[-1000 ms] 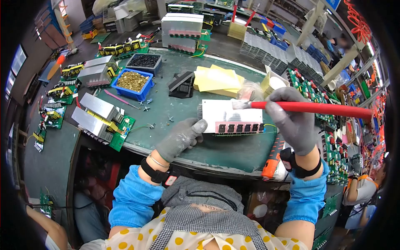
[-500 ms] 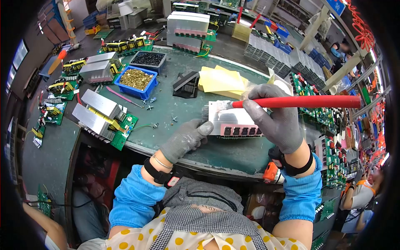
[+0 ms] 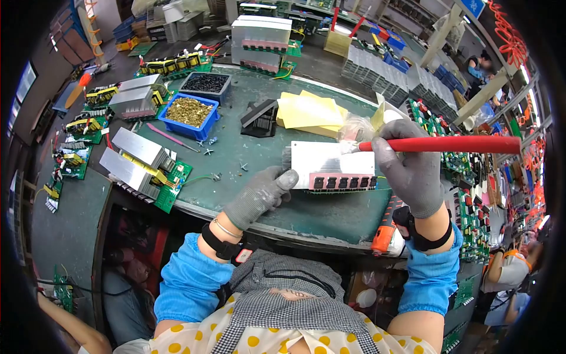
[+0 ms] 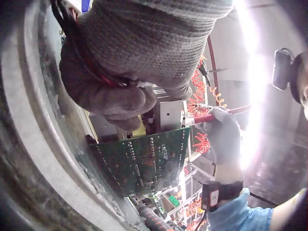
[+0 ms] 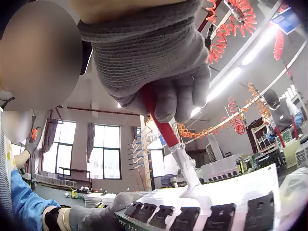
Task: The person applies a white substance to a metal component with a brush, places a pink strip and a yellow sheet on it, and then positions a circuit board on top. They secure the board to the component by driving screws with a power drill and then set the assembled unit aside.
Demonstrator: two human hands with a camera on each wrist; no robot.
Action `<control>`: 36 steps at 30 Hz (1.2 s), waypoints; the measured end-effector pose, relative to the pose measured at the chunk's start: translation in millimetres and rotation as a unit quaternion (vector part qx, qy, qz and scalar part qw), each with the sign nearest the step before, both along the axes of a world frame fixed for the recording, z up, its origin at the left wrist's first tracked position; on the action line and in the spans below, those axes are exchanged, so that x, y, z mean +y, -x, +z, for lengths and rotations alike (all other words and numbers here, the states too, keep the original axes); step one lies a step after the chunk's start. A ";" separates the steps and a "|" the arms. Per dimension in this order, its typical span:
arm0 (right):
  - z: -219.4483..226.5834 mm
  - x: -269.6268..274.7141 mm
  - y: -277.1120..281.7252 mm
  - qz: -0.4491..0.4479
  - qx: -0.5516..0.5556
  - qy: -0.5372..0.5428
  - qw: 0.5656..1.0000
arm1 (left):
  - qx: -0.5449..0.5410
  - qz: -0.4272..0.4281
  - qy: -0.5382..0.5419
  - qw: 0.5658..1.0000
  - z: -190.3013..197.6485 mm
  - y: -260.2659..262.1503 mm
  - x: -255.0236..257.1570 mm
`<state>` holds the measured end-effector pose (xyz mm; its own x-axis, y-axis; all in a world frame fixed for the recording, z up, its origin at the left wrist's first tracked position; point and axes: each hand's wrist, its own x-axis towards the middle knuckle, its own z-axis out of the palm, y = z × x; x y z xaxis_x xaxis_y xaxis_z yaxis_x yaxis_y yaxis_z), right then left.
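In a grey glove, my left hand (image 3: 259, 194) grips the left end of a finned metal heat sink (image 3: 315, 156), its thumb on the near corner. A row of black transistors (image 3: 342, 182) on a pink strip lines its near side. The green circuit board (image 4: 149, 159) under it shows in the left wrist view, tilted up. My right hand (image 3: 413, 171), also gloved, pinches a brush with a long red handle (image 3: 466, 145). Whitened bristles (image 5: 192, 185) press on the heat sink's top face, which carries white paste in the right wrist view.
Left of the work are a blue bin of brass-coloured screws (image 3: 190, 112), a grey bin of black parts (image 3: 206, 85) and more heat-sink boards (image 3: 135, 159). Yellow sheets (image 3: 309, 112) lie behind. An orange-and-black tool (image 3: 386, 230) lies at the table's right front edge.
The brush went left across the heat sink's top, then came back right to near its far right part. My left hand keeps its grip on the heat sink.
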<state>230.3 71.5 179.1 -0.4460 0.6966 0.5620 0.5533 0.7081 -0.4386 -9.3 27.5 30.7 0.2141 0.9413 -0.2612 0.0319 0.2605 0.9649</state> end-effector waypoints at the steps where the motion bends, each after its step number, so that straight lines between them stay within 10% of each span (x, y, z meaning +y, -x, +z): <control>1: 1.5 -3.0 3.3 0.009 0.044 0.038 0.998 | 0.002 -0.001 0.003 1.000 -0.7 0.2 0.7; 36: -22.1 14.9 19.6 0.097 0.044 -0.010 0.994 | -0.031 0.010 -0.003 0.999 -4.1 0.3 -0.4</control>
